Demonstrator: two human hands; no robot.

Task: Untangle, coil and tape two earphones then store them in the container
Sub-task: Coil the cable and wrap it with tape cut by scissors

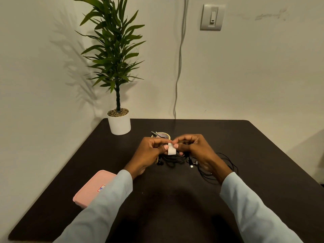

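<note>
**Tape strip held over coiled earphone at surface centre**

Pink container (93, 188), lid on, sits near the left edge of the dark surface (263, 155). Left hand (150, 151) and right hand (194, 146) each have thumb and fingers closed in a pinching grip on one white tape strip (171, 149) above the coiled earphone (173, 159). The second earphone (219, 165) lies loose just right of them. Tape roll (162, 135) stands behind the hands.
</note>
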